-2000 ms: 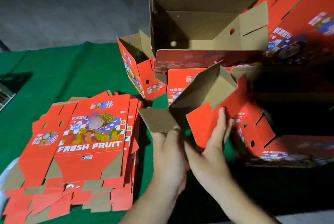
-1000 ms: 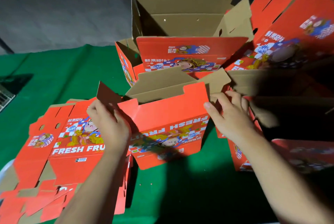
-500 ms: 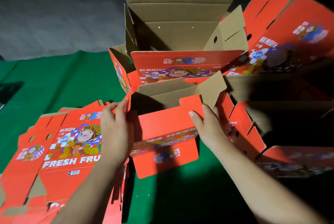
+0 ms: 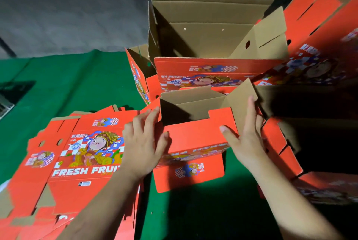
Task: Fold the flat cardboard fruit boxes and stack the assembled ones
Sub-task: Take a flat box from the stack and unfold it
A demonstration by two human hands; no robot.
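- Your left hand (image 4: 142,146) lies flat against the left end of the half-folded box (image 4: 195,139), fingers straight and slightly spread, thumb resting on the red front panel.
- Your right hand (image 4: 245,139) is also spread: straight fingers press along the brown right end flap (image 4: 242,100), and the thumb reaches across onto the red front panel.
- Neither hand curls round anything; both press the box from its two ends.
- The half-folded box stands open-topped between your hands, above the green tabletop (image 4: 64,88), its print upside down to you and a red flap hanging from its lower front edge.
- Just behind it sits an assembled box (image 4: 213,45), open-topped and brown inside, with another assembled box (image 4: 139,73) to its left.
- More red boxes (image 4: 319,32) lean tilted at the right, partly in shadow.
- The stack of flat boxes (image 4: 77,158) lies on the tabletop under your left forearm, top sheet reading "FRESH FRUIT".
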